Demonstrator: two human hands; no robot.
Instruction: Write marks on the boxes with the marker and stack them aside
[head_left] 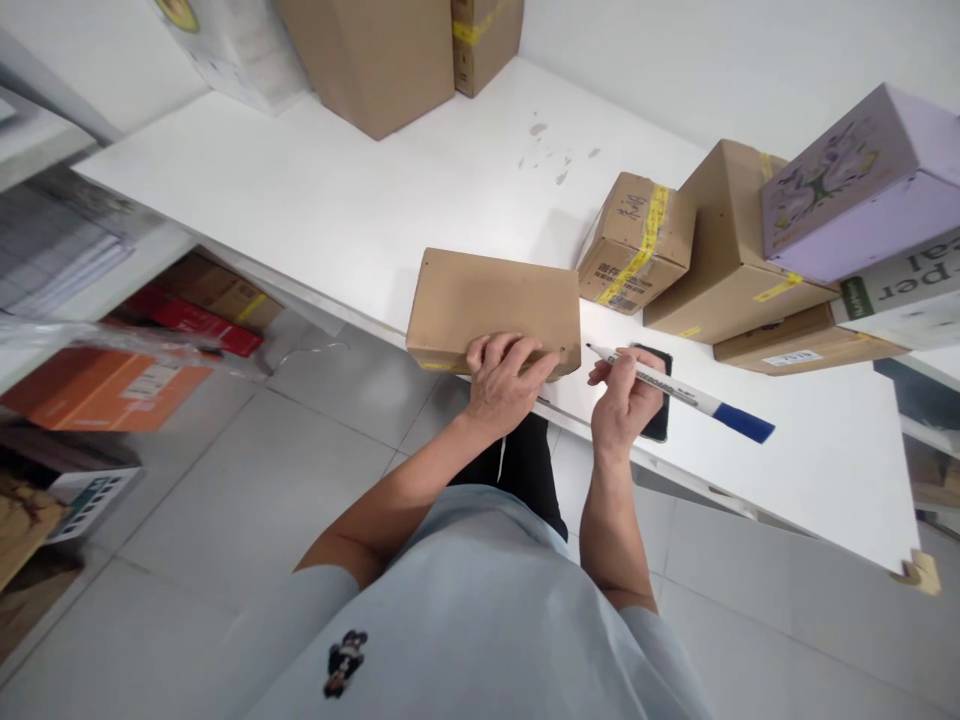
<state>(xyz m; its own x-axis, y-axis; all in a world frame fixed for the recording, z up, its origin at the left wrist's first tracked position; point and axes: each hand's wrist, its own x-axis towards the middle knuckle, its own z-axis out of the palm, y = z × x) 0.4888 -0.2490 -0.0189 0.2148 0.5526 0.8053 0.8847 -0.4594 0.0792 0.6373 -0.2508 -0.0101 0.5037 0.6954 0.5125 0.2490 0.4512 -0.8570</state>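
I see the left hand [504,380] gripping the near edge of a flat cardboard box [495,305] on the white table [315,200]. Right hand [626,400] holds a whiteboard marker [679,393], tip toward the box, over a black phone [658,395]. Taped boxes [637,243] just right.

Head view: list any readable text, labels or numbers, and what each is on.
"BOARD", only partly legible: on the marker held in the right hand.
"per", a cut-off word: on the white box at the right edge.
Yellow tape print and label on the small carton: too blurred to read.
White label on the flat carton: digits unreadable.
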